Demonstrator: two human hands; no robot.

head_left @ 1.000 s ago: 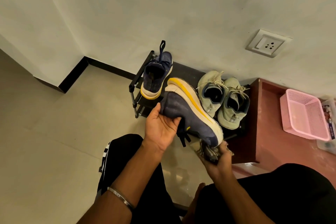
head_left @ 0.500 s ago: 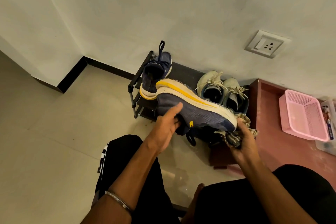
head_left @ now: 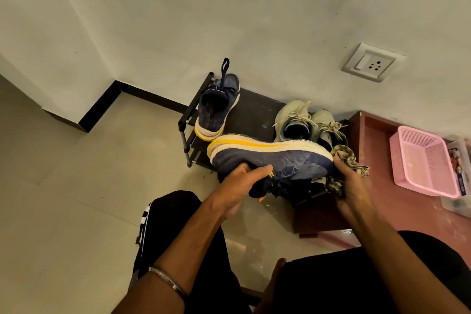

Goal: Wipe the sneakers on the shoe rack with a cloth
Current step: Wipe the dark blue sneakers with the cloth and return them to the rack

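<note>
Over the front edge of the shoe rack, the person is holding 1 navy sneaker on its side, sole facing away, clear of the shelf. Left hand is gripping the collar and tongue area, thumb across the upper and fingers curling under by the laces. Right hand is bunching a patterned cloth and pressing it against the toe end — fingers wrapped around the cloth, thumb on the toe.

Handling guess: sneaker is looking light, knit upper soft and giving under pressure, foam midsole stiffer and grippier. Collar hold is looking like a sound hold; the midsole would suit if more counterforce is needed. Cloth is limp, so it needs bunching to push with.

Its mate is sitting upright at the rack's left end; 2 pale green sneakers are sitting side by side at the right end — touching each other.
</note>
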